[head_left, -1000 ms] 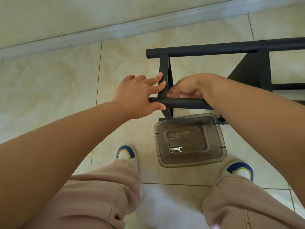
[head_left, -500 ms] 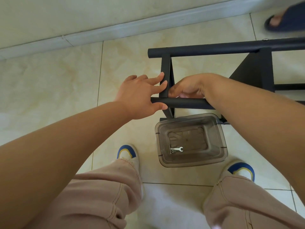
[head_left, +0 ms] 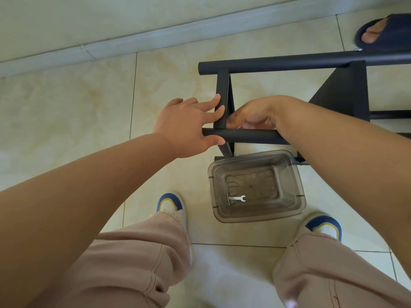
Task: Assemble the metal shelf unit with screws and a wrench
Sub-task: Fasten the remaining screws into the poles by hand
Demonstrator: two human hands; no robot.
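The black metal shelf frame (head_left: 289, 61) lies on its side on the tiled floor. My left hand (head_left: 186, 127) braces its end joint: straight fingers press on the short upright bar (head_left: 222, 85), and the thumb lies under the near tube (head_left: 251, 136). Just right of that bar, my right hand (head_left: 253, 114) has its fingers curled and pinched together at the joint; what they pinch is hidden. A small silver wrench (head_left: 238, 198) lies in the clear plastic box (head_left: 298, 196) below the frame. One screw head (head_left: 357, 49) shows on the far tube.
Another person's foot in a dark slipper (head_left: 382, 32) stands beyond the frame at the top right. My two shoes (head_left: 171, 203) (head_left: 324, 225) flank the plastic box. A wall skirting (head_left: 155, 38) runs along the back.
Both hands stay at the joint with hardly any movement. The slippered foot has come further into view at the top right.
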